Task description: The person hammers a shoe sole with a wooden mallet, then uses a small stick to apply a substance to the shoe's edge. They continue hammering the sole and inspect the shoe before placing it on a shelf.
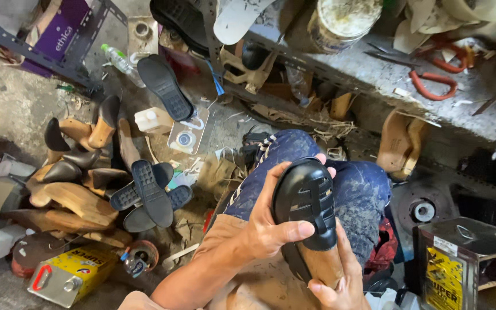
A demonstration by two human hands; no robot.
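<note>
Littered workshop floor: yellow can (70,276) capped; both hands (268,227) (340,281) grasp black sandal (307,201).

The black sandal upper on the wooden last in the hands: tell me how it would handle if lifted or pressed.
The black sandal upper looks strappy and thin, so probably flexible alone, but stretched over the wooden last it likely feels stiff. The solid wood suggests some weight for its size. The left hand wraps its side and the right hand supports below, so it seems grippy rather than slippery.
</note>
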